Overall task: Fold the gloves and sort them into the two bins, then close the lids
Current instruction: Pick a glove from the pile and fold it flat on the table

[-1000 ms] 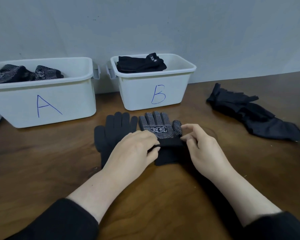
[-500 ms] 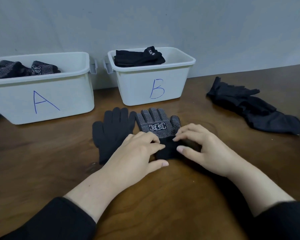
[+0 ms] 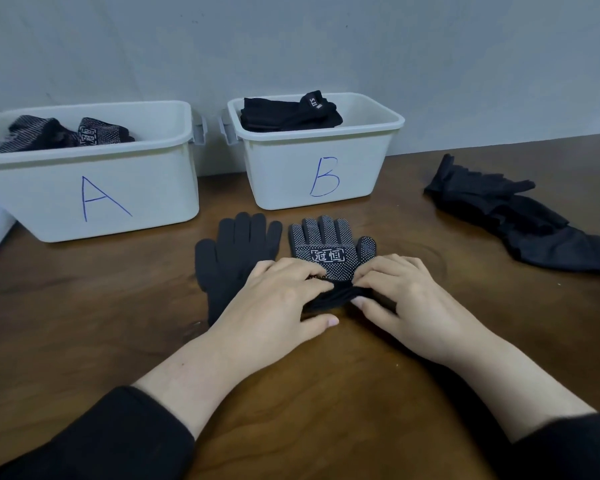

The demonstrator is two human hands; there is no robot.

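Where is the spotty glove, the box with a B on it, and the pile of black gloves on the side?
Dotted glove (image 3: pixel 329 242), head view, on its dotted palm.
Bin B (image 3: pixel 361 168), head view, on its front wall.
Black glove pile (image 3: pixel 520 216), head view, on the pile's middle.

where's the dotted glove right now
In the head view the dotted glove lies mid-table in front of bin B, right of the plain black glove, its cuff pinched by the left hand and right hand.

Ahead: I see bin A (image 3: pixel 125 188) and bin B (image 3: pixel 326 168) blocking, narrow gap between.
Right: glove pile (image 3: pixel 520 216) obstructs.
Near: bare table (image 3: pixel 326 393).
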